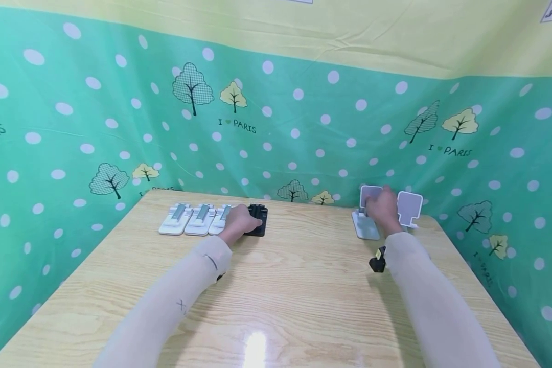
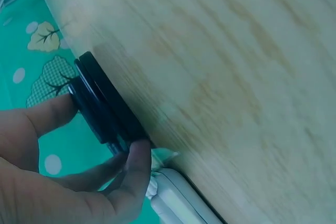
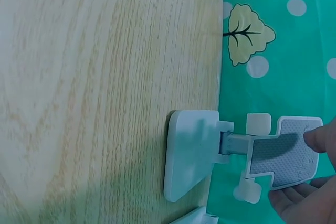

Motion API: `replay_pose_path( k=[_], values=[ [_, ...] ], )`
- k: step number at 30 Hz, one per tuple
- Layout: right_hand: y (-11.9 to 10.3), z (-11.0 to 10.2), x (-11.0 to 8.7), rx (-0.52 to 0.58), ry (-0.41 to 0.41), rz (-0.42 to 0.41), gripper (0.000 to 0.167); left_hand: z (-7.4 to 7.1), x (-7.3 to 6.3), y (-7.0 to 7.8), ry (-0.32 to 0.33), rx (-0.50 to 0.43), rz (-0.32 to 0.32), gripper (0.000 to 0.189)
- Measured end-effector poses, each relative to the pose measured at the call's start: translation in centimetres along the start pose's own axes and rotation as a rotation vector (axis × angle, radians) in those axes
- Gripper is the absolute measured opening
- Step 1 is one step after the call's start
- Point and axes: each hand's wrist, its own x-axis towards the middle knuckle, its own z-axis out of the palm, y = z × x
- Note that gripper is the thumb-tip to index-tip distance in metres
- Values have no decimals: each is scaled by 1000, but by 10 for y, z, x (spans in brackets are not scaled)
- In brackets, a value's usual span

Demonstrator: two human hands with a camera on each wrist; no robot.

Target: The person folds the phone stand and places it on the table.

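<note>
My left hand (image 1: 241, 223) pinches a folded black phone stand (image 1: 259, 227) by its edges, thumb on one side and fingers on the other in the left wrist view. Beside it, several folded white phone stands (image 1: 172, 226) lie in a row. On the right, an unfolded white phone stand (image 1: 367, 231) stands on its base with its grey-padded plate raised. My right hand (image 1: 384, 208) grips the top of that plate, thumb on the padded face (image 3: 283, 153) and fingers at the edge and behind. Another unfolded white stand (image 1: 409, 207) is just right of that hand, its base partly hidden.
The wooden table (image 1: 303, 286) meets a green dotted curtain (image 1: 299, 112) along its back edge. A small black device (image 1: 377, 261) shows at my right wrist, and a white sleeve (image 1: 184, 301) covers the left forearm.
</note>
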Motion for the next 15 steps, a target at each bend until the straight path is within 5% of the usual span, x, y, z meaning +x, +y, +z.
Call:
replay_pose_path(
  k=[15],
  values=[
    [-4,3,3,90,109,-55,40,-5,-4,-2,14,63,49,38]
  ],
)
